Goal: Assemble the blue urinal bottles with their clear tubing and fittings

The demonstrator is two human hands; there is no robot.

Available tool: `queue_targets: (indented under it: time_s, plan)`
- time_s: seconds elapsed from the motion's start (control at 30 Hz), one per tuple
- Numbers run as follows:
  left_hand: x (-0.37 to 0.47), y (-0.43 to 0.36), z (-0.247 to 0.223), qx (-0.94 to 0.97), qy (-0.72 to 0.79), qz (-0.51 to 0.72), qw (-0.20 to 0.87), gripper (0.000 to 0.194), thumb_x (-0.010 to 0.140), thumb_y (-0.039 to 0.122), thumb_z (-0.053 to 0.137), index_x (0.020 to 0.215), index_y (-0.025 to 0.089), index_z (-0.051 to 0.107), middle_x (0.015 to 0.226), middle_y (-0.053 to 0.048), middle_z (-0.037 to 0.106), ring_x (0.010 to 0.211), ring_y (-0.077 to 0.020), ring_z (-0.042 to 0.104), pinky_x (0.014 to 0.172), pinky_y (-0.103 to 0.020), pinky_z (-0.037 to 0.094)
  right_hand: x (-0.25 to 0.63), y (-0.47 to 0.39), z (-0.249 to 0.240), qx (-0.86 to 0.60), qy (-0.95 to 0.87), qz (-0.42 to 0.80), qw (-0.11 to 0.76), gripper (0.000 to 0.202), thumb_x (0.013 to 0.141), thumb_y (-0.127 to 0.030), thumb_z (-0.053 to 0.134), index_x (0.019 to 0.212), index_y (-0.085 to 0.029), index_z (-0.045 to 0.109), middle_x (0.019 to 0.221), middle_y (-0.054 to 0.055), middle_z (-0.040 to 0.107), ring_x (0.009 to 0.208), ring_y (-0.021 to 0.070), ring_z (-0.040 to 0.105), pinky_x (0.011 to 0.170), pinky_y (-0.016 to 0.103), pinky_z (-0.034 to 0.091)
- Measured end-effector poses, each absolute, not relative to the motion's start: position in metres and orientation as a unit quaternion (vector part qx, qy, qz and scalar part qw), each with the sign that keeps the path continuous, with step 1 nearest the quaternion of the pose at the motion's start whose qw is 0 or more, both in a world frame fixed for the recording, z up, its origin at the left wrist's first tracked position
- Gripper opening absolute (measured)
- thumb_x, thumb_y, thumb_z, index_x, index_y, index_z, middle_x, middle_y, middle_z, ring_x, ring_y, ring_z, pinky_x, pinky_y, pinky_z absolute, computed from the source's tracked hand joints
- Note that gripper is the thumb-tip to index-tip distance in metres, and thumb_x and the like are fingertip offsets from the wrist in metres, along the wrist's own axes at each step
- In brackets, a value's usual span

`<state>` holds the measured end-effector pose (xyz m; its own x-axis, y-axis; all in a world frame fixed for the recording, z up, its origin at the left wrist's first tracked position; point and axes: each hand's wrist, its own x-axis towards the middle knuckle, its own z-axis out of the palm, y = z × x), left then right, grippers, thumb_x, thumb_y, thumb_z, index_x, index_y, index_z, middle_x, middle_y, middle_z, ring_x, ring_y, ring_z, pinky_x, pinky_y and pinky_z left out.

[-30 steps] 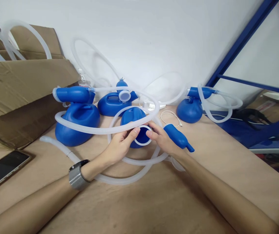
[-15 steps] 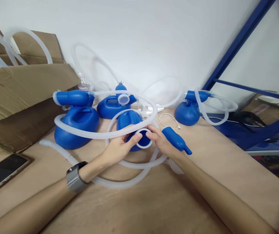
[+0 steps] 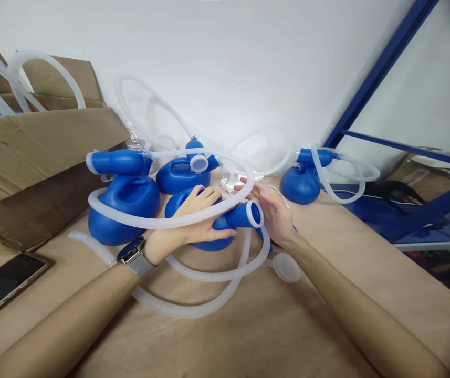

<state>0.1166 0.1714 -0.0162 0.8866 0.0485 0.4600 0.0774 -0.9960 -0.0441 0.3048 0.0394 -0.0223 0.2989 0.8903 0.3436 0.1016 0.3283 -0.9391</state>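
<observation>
In the middle of the table a blue urinal bottle [image 3: 217,244] lies with its white-rimmed neck [image 3: 241,215] turned to the right. My left hand [image 3: 193,220] is wrapped over it, thumb along the near side of the neck. Beside the mouth, my right hand [image 3: 274,210] is open, fingers stretched out and holding nothing. A translucent ribbed hose [image 3: 161,223] arcs across in front of the bottle and my left hand. Mostly hidden behind my right hand is a blue loose piece. A translucent round cap [image 3: 288,268] lies near my right wrist.
More blue bottles with hoses stand at the left [image 3: 120,220], back [image 3: 177,181] and right [image 3: 299,186]. A cardboard box [image 3: 47,142] holding hoses is at the left, above a phone [image 3: 6,286]. A white power strip [image 3: 232,181] lies behind; a blue metal frame [image 3: 382,68] rises at right.
The bottle's mouth has swung from facing me to facing right. My right hand has let go of the rim and opened, moving right. My left hand has shifted over the bottle.
</observation>
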Motion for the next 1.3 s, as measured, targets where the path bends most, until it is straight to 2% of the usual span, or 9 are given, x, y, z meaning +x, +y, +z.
queue_targets:
  time_s: [0.13,0.27,0.4,0.6,0.77,0.9,0.97,1.1,1.3]
  plan:
    - [0.12,0.164,-0.009,-0.973,-0.049,-0.214,0.072,0.065,0.096,0.069,0.065,0.133,0.015,0.07,0.118,-0.016,0.074,0.106,-0.0352,0.069,0.095,-0.049,0.051,0.299,0.047,-0.016,-0.589,-0.546,0.24,0.546,0.047,0.102,-0.064,0.057,0.111,-0.027,0.084,0.12,0.004,0.082,0.131,0.0359,0.068,0.124,0.052,0.045]
    - [0.122,0.163,-0.005,-0.976,-0.055,-0.196,0.072,0.06,0.096,0.069,0.066,0.129,0.018,0.07,0.118,-0.013,0.076,0.106,-0.0344,0.072,0.089,-0.046,0.053,0.303,0.052,-0.026,-0.618,-0.535,0.203,0.538,0.058,0.102,-0.076,0.051,0.112,-0.029,0.085,0.105,0.006,0.082,0.127,0.0387,0.069,0.123,0.055,0.045]
    - [0.123,0.162,-0.003,-0.978,-0.062,-0.183,0.073,0.061,0.097,0.072,0.064,0.125,0.018,0.07,0.113,-0.014,0.077,0.102,-0.0349,0.075,0.087,-0.046,0.054,0.302,0.051,-0.03,-0.617,-0.544,0.179,0.539,0.063,0.101,-0.08,0.049,0.117,-0.03,0.084,0.109,0.006,0.082,0.133,0.04,0.065,0.128,0.058,0.039]
    - [0.125,0.159,0.002,-0.982,-0.065,-0.16,0.08,0.062,0.1,0.071,0.061,0.128,0.016,0.067,0.125,-0.018,0.075,0.108,-0.0372,0.075,0.089,-0.046,0.056,0.291,0.05,-0.018,-0.602,-0.58,0.144,0.53,0.066,0.106,-0.078,0.04,0.124,-0.027,0.079,0.125,0.008,0.079,0.131,0.0352,0.066,0.125,0.055,0.042]
    - [0.127,0.157,0.002,-0.981,-0.079,-0.153,0.087,0.06,0.103,0.068,0.056,0.13,0.015,0.065,0.12,-0.019,0.077,0.105,-0.0369,0.076,0.089,-0.047,0.057,0.287,0.052,-0.014,-0.594,-0.583,0.123,0.541,0.06,0.108,-0.072,0.039,0.117,-0.028,0.078,0.131,0.008,0.077,0.133,0.0323,0.064,0.124,0.052,0.043]
    - [0.127,0.155,0.0,-0.978,-0.09,-0.164,0.094,0.061,0.1,0.069,0.062,0.129,0.015,0.068,0.118,-0.019,0.077,0.1,-0.0375,0.077,0.086,-0.047,0.058,0.288,0.057,-0.017,-0.611,-0.535,0.176,0.556,0.053,0.103,-0.069,0.052,0.105,-0.025,0.081,0.117,0.007,0.081,0.123,0.0347,0.069,0.117,0.054,0.049]
    - [0.126,0.155,-0.002,-0.976,-0.095,-0.176,0.091,0.065,0.1,0.07,0.061,0.136,0.015,0.067,0.124,-0.02,0.076,0.104,-0.0388,0.076,0.087,-0.048,0.058,0.29,0.062,-0.021,-0.595,-0.492,0.217,0.597,0.049,0.099,-0.067,0.059,0.1,-0.024,0.081,0.111,0.007,0.082,0.122,0.0356,0.07,0.116,0.054,0.051]
    - [0.125,0.154,-0.004,-0.972,-0.109,-0.192,0.081,0.079,0.1,0.071,0.06,0.155,0.014,0.055,0.133,-0.021,0.074,0.11,-0.0409,0.075,0.091,-0.051,0.057,0.295,0.07,-0.028,-0.529,-0.433,0.28,0.674,0.051,0.094,-0.07,0.06,0.099,-0.024,0.082,0.119,0.007,0.082,0.128,0.0362,0.07,0.119,0.053,0.051]
    - [0.125,0.151,0.0,-0.97,-0.136,-0.181,0.087,0.067,0.101,0.069,0.06,0.135,0.012,0.071,0.118,-0.02,0.079,0.099,-0.0396,0.077,0.086,-0.049,0.057,0.302,0.061,-0.026,-0.51,-0.548,0.22,0.626,0.054,0.101,-0.069,0.05,0.1,-0.027,0.084,0.122,0.005,0.082,0.134,0.0339,0.066,0.125,0.05,0.043]
